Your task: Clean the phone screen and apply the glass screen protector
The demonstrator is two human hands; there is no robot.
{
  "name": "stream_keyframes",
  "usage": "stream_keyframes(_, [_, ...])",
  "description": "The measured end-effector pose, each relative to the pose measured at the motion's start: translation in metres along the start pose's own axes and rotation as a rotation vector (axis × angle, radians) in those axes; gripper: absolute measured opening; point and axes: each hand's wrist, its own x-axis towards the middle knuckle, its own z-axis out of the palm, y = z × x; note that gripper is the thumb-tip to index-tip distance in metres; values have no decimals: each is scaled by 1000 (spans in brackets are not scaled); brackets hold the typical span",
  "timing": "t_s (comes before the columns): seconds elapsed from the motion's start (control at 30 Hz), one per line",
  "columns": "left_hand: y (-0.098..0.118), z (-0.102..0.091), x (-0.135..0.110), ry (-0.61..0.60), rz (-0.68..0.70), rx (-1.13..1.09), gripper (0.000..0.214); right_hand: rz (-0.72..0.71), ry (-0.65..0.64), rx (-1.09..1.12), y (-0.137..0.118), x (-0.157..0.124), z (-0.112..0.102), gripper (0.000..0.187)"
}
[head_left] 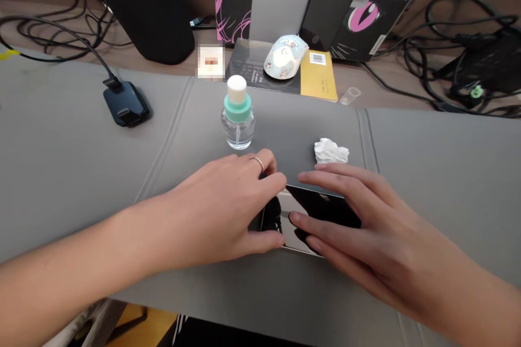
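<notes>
Black screen (pixel 328 207): is lying on the grey mat (pixel 439 173), between both hands
Left hand (pixel 228 200): is gripping the nine o'clock end, thumb and forefinger clamped on opposite edges
Right hand (pixel 382 233): is covering the three o'clock end, fingers apart
Bottle (pixel 238 127): is standing at eleven o'clock from the screen
Tissue (pixel 331 150): is lying at one o'clock

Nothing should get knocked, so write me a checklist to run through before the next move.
1. Bottle upright: ok, standing on the mat.
2. Left hand at the shiny slab: ok, thumb by its near edge.
3. Left hand's grip firm: cannot tell.
4. Right hand clear of the slab: not ok, its fingers reach over it.
5. Tissue clear of the right hand: cannot tell, they meet in view.
6. Mouse out of the way: ok, beyond the bottle.
</notes>
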Motion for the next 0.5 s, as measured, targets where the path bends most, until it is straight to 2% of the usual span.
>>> stream_keyframes(0.27, [-1,2,1,-12,-22,-22,38,-17,-68,34,7,-3,-13,34])
stream_keyframes(0.5, [2,0,-2,-35,-48,-41,30,23,-103,66,11,-9,-19,33])
